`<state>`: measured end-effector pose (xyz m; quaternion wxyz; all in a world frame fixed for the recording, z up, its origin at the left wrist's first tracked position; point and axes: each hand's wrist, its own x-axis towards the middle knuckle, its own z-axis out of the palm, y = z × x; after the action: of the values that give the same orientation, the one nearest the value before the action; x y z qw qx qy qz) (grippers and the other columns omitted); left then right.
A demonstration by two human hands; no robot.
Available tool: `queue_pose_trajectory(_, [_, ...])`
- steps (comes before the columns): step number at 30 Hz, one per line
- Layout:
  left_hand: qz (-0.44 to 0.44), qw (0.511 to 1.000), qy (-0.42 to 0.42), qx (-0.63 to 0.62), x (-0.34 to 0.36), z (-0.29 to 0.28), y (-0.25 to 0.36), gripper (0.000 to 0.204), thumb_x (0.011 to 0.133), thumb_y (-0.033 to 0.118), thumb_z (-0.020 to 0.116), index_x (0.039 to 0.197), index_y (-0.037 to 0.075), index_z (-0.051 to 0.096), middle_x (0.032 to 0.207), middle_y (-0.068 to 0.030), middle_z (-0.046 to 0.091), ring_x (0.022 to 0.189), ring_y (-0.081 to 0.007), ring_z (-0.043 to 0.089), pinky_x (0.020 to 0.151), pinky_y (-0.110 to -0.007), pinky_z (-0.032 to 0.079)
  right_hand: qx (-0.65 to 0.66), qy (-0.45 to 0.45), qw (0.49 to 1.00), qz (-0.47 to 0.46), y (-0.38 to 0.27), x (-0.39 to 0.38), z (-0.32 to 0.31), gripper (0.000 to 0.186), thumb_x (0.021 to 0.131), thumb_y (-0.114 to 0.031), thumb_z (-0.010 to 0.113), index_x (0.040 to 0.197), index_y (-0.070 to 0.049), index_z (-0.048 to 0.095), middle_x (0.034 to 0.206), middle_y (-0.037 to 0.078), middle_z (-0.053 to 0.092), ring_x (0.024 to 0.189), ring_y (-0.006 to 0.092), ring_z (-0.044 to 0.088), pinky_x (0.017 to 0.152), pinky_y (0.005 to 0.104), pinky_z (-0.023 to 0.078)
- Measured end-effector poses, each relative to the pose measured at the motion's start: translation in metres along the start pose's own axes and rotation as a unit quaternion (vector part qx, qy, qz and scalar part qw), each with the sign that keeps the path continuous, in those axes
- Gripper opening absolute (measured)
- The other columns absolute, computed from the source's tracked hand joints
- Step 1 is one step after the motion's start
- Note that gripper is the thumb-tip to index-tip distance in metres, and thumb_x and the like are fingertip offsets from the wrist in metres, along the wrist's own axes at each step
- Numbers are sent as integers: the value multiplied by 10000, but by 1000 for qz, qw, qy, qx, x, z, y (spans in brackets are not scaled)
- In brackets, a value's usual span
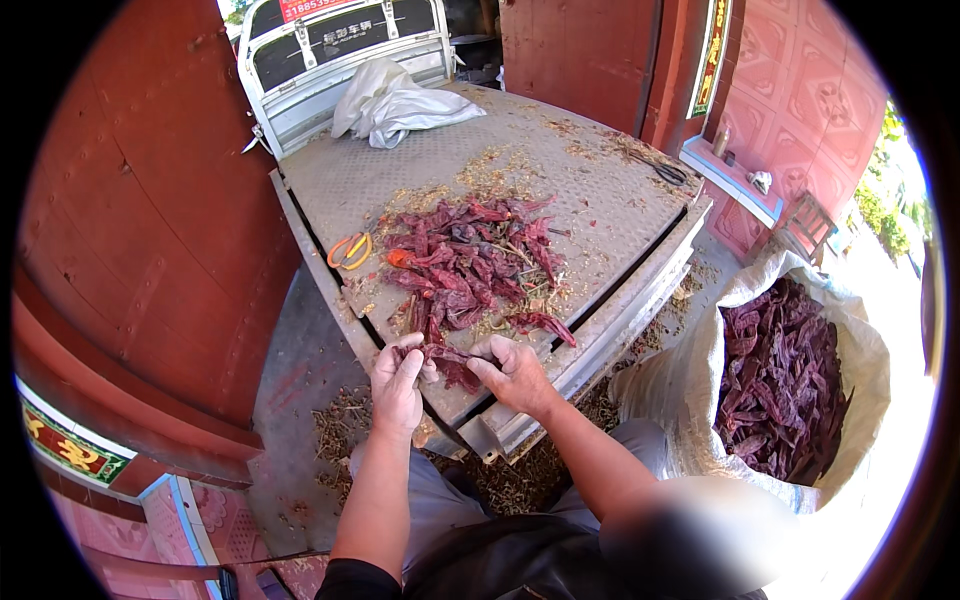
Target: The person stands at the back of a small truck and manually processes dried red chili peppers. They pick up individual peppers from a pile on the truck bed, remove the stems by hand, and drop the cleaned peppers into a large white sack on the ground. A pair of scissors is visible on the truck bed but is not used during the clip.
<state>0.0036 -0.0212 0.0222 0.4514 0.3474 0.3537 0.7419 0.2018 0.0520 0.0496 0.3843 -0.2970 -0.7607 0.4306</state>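
Note:
Between both hands, over the near corner of the metal truck bed, I hold a dark red dried chili pepper (440, 353). My left hand (400, 380) has its fingers closed around one end. With thumb and fingers pinched, my right hand (512, 370) grips the other end. Just beyond them lies a pile of dried red chilies (470, 260), with one brighter orange-red chili (401, 258) at its left side. A single chili (543, 325) rests apart, near the bed's right edge. Scissors with orange handles (350, 250) lie left of the pile.
An open white woven sack (690, 390) full of dried chilies stands at my right. A crumpled white sack (395, 105) lies far back on the truck bed (330, 190). Dark-handled scissors (668, 172) lie at the far right. Seeds and stems litter the bed and floor.

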Motion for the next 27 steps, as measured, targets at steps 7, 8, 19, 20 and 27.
queue_pose_trajectory(7, [-16,991,-58,121,-2,5,-4,539,871,21,719,1374,14,526,1119,-10,630,993,-98,586,924,-264,472,186,10,979,81,5,-2,-1,152,980,-176,642,950,-27,635,760,-16,615,667,64,554,618,237,457])
queue_pose_trajectory(8, [-24,986,-66,154,-2,4,-5,540,873,23,719,1377,13,526,1118,-10,632,995,-96,587,925,-266,472,192,3,978,81,5,-2,-2,150,977,-175,645,943,-29,636,752,-20,610,662,65,550,613,237,454])
queue_pose_trajectory(19, [-34,992,-27,115,-2,-6,-7,376,905,115,742,1247,10,624,1012,-32,677,874,-115,635,773,-287,547,39,-20,999,5,1,-3,-3,156,918,-166,669,903,-11,656,775,73,630,736,161,599,711,325,500])
queue_pose_trajectory(20, [-36,992,-29,114,-1,-9,-9,364,906,111,741,1237,9,631,996,-32,680,867,-112,636,776,-282,544,32,-21,999,2,0,-2,-3,155,914,-166,672,905,-11,657,783,81,633,741,171,607,717,329,502])
queue_pose_trajectory(27, [-1,978,-32,205,-5,7,-3,246,910,78,722,1140,4,673,941,-31,686,845,-107,638,778,-264,524,17,-34,999,-8,-4,-2,-6,170,902,-178,679,928,-11,670,836,124,662,779,238,653,744,350,511])
